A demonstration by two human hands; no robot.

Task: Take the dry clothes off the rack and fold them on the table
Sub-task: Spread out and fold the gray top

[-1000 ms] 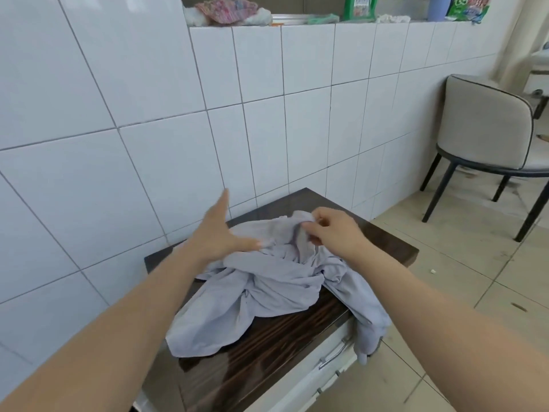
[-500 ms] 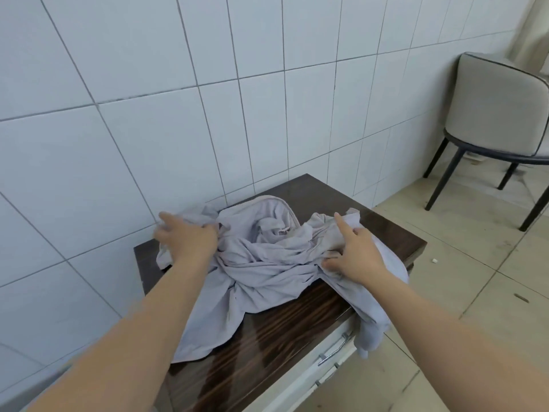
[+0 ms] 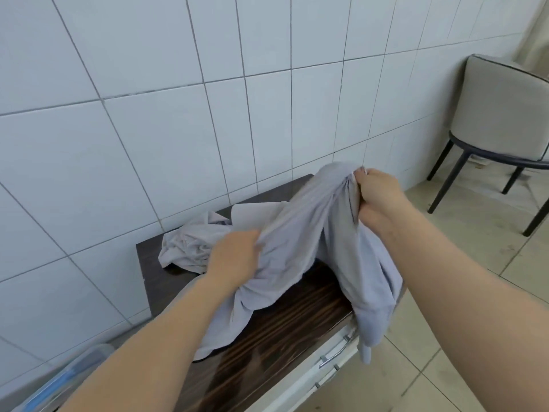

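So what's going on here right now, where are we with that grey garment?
A person is working a crumpled grey garment on the dark wooden table. The right hand grips a bunched part and holds it raised; the left hand grips the cloth lower down. It is not yet folded, and one end hangs over the table's edge.

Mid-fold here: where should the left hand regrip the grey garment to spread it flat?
Probably the bunched end of the grey garment lying by the wall, reached from the left. The right hand lifts one gathered end and the left hand grips the middle, so that crumpled end is the slack part.
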